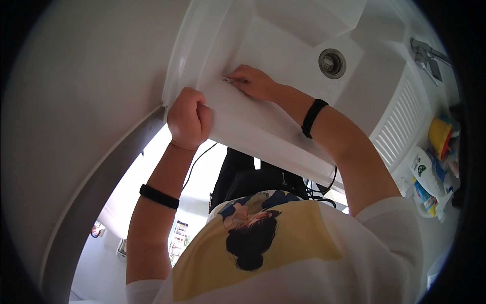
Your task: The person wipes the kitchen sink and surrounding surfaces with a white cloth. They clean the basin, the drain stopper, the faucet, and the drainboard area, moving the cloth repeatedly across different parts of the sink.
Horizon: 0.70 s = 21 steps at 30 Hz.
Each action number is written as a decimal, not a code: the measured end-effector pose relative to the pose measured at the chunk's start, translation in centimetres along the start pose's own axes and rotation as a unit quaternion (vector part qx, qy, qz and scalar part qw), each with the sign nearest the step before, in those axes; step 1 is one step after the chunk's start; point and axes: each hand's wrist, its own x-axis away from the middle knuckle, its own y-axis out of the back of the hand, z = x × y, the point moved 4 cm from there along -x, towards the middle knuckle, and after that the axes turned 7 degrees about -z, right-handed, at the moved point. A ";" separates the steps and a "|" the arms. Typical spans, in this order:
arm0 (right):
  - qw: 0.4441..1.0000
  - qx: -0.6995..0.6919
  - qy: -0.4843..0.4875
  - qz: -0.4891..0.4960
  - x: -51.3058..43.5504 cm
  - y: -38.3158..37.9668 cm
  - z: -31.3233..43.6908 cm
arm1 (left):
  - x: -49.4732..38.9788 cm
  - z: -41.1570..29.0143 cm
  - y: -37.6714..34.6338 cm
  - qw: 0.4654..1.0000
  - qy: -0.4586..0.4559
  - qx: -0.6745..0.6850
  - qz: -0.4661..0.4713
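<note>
My right hand (253,81) is inside a white laundry sink (283,41), low over its inner front surface. Its fingers pinch a small greyish, metallic-looking piece (227,79), too small and too covered to name. My left hand (189,118) is curled into a fist against the sink's front rim near the left corner. No object shows in that fist, though its inner side is hidden. Beyond my right hand, a round metal drain (332,63) with a strainer is set in the basin floor.
A ribbed washboard (398,117) is moulded into the sink's right side, below a grey faucet (427,57). Farther right sit a white bottle (425,171), a yellow container (439,135) and a tube (424,195). A wall (87,76) borders the sink on the left. Black cables (199,163) hang below the rim.
</note>
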 end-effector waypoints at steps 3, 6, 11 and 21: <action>0.998 -0.058 -0.018 0.036 2.1 0.8 1.5 | 0.0 0.1 0.0 1.000 0.006 0.003 -0.002; 0.994 0.055 -0.059 0.069 8.2 4.4 0.2 | 0.0 0.0 -0.1 1.000 0.003 0.002 -0.006; 0.974 0.095 -0.207 0.009 17.2 9.1 -1.5 | -0.1 -0.2 0.0 1.000 0.000 -0.006 -0.002; 0.970 -0.182 -0.157 -0.046 10.1 3.0 3.8 | 0.1 0.0 -0.1 1.000 0.016 -0.023 0.003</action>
